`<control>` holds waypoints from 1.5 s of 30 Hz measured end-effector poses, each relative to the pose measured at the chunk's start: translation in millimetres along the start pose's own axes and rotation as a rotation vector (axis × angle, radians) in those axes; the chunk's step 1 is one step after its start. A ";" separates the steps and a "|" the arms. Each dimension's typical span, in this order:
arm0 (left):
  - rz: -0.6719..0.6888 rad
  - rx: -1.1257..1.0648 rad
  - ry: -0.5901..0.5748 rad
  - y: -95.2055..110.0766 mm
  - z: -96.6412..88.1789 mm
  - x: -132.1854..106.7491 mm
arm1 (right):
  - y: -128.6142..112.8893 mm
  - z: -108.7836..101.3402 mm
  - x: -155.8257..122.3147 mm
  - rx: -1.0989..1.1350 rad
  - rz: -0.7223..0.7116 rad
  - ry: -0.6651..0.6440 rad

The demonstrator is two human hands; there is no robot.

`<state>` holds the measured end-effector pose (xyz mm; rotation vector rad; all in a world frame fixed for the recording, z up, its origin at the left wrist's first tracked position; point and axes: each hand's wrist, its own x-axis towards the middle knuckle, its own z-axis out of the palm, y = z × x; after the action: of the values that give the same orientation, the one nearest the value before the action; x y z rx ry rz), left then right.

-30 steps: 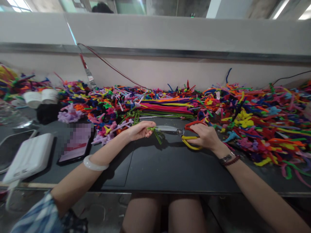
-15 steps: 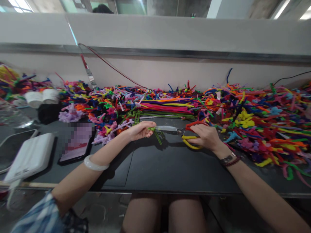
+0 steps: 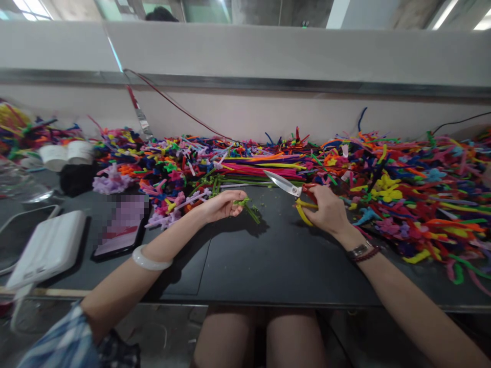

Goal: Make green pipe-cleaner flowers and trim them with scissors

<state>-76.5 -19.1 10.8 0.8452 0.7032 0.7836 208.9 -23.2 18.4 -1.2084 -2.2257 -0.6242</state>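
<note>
My left hand (image 3: 220, 203) is closed on a small green pipe-cleaner piece (image 3: 247, 206), whose ends stick out to the right over the dark table (image 3: 261, 255). My right hand (image 3: 324, 212) grips a pair of scissors (image 3: 291, 191) with red and yellow handles. The silver blades point up and to the left, lifted clear of the green piece. A few green scraps lie on the table near the blades.
A long heap of coloured pipe cleaners (image 3: 383, 179) runs along the back of the table. Straight pink, yellow and green stems (image 3: 261, 171) lie just behind my hands. A phone (image 3: 120, 227), a white power bank (image 3: 48, 248) and white cups (image 3: 65, 152) are at the left.
My right hand has pulled the scissors back to the right and tilted the blades upward, away from the green piece. My left hand has stayed where it was.
</note>
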 end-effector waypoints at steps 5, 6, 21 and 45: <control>0.109 -0.070 0.053 -0.4 -1.7 2.4 | 8.2 1.3 2.2 -0.123 -0.012 -0.079; 0.116 -0.075 0.059 -0.7 -2.2 2.8 | 10.2 2.5 1.7 -0.141 -0.043 -0.090; 0.143 -0.033 0.055 -2.2 -2.0 5.1 | 15.3 7.5 0.9 -0.177 -0.084 -0.084; 0.333 0.113 0.212 -2.7 0.8 7.1 | 2.5 1.2 3.2 0.080 0.142 -0.196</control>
<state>-71.3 -14.7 7.2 1.0059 0.8111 1.1529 209.3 -19.3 20.0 -1.4243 -2.2727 -0.3710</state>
